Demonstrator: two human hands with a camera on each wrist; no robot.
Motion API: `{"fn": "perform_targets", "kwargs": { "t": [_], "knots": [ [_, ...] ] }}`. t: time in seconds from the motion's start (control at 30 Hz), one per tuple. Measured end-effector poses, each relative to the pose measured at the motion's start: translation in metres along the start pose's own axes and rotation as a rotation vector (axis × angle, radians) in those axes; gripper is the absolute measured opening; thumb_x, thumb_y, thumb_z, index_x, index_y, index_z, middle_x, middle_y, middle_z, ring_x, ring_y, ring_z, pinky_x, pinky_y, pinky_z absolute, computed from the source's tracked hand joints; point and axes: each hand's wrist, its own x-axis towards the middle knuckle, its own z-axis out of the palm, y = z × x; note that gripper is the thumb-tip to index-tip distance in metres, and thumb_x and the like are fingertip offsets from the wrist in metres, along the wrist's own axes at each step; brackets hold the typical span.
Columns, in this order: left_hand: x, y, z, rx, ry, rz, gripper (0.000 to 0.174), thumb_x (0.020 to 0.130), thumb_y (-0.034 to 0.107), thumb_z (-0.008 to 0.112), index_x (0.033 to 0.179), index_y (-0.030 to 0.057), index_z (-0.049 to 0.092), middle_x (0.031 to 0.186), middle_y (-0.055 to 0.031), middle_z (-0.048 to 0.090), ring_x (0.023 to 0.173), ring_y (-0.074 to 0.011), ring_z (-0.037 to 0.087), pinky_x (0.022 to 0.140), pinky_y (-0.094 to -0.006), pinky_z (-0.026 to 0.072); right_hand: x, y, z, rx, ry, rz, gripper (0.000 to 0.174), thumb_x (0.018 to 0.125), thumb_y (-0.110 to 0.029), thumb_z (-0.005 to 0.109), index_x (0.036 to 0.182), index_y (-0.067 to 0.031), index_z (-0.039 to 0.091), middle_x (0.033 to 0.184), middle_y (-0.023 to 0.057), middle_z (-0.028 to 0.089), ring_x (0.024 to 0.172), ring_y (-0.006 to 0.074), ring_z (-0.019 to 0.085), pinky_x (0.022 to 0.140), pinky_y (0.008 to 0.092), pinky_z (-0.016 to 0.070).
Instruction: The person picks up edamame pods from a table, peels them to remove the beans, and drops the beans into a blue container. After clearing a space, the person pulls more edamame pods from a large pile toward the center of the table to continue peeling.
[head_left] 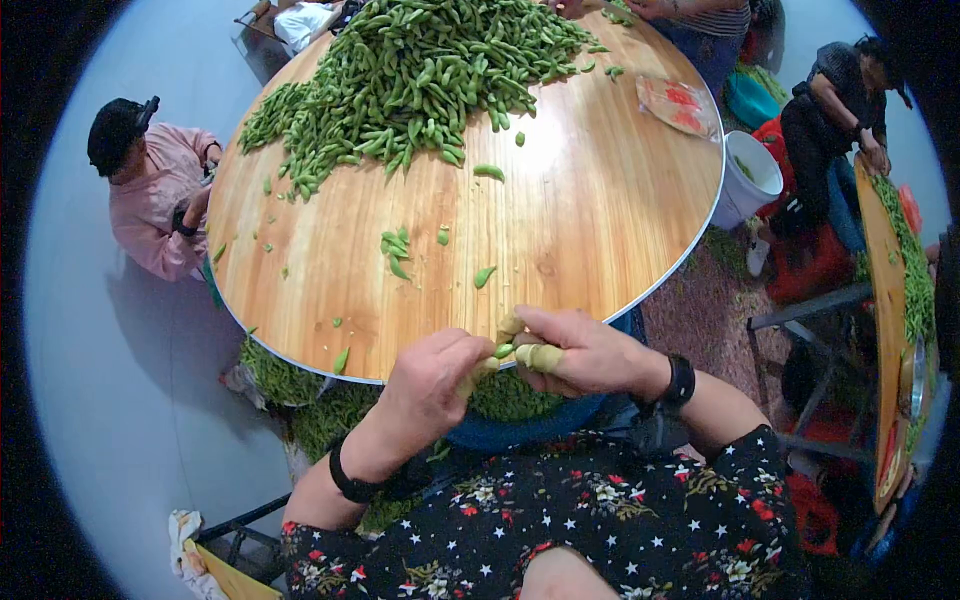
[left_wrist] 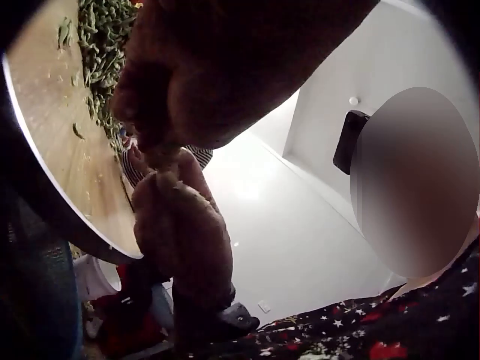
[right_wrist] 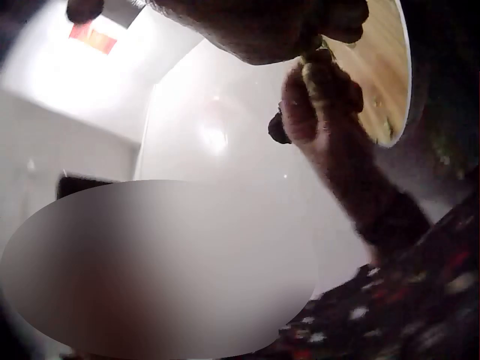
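Note:
Close over the near edge of the round wooden table (head_left: 600, 230), both hands meet at a small green soybean pod (head_left: 503, 351). My left hand (head_left: 432, 378) pinches it from the left, its fingers curled. From the other side my right hand (head_left: 585, 350) pinches the same pod, with yellowish coverings on its fingertips. In the left wrist view the right hand (left_wrist: 184, 225) shows below the dark left hand, fingertips together. The right wrist view shows the left hand (right_wrist: 322, 105) with fingers bent; the pod is mostly hidden there.
A large heap of soybean pods (head_left: 430, 80) covers the far part of the table, with a few loose pods (head_left: 395, 248) nearer. A blue tub (head_left: 530, 425) stands below the near edge. A white bucket (head_left: 750, 180) is at the right. Another person (head_left: 155, 200) sits at the left.

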Motion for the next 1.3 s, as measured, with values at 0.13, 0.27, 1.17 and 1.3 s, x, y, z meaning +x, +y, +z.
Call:
{"fn": "perform_targets", "kwargs": {
  "t": [0.13, 0.27, 1.17, 1.3],
  "knots": [
    [0.000, -0.005, 0.004, 0.094, 0.005, 0.223, 0.020, 0.071, -0.001, 0.061, 0.090, 0.0009, 0.059, 0.074, -0.0112, 0.057, 0.066, -0.0279, 0.056, 0.057, -0.0357, 0.0462, -0.001, 0.008, -0.008, 0.736, -0.324, 0.386, 0.021, 0.097, -0.029, 0.048, 0.103, -0.0091, 0.050, 0.070, -0.0009, 0.056, 0.047, 0.0042, 0.045, 0.038, 0.0175, 0.0304],
    [-0.003, -0.007, 0.010, 0.349, 0.047, 0.385, 0.024, 0.067, 0.004, 0.058, 0.091, 0.0012, 0.060, 0.072, -0.0061, 0.052, 0.063, -0.0211, 0.052, 0.053, -0.0322, 0.0440, -0.004, 0.017, 0.002, 0.845, -0.280, 0.405, 0.023, 0.097, -0.029, 0.050, 0.104, -0.0075, 0.049, 0.068, -0.0012, 0.053, 0.048, 0.0042, 0.043, 0.040, 0.0182, 0.0302],
    [0.025, -0.003, 0.030, 0.362, 0.104, 0.366, 0.014, 0.070, 0.008, 0.059, 0.084, 0.0044, 0.058, 0.068, -0.0051, 0.050, 0.063, -0.0215, 0.052, 0.057, -0.0330, 0.0432, -0.007, 0.018, -0.005, 0.185, 0.208, 0.159, 0.008, 0.077, -0.007, 0.055, 0.079, -0.0038, 0.048, 0.061, -0.0013, 0.043, 0.061, 0.0081, 0.040, 0.052, 0.0277, 0.0365],
    [0.029, 0.009, 0.024, 0.289, 0.132, 0.311, 0.014, 0.070, 0.004, 0.066, 0.084, 0.0049, 0.063, 0.074, -0.0069, 0.061, 0.066, -0.0227, 0.059, 0.058, -0.0335, 0.0468, -0.008, -0.002, -0.016, 0.733, 0.108, 0.419, 0.005, 0.078, -0.005, 0.053, 0.081, -0.0052, 0.049, 0.064, -0.0017, 0.044, 0.062, 0.0072, 0.044, 0.053, 0.0246, 0.0374]
  ]
}}
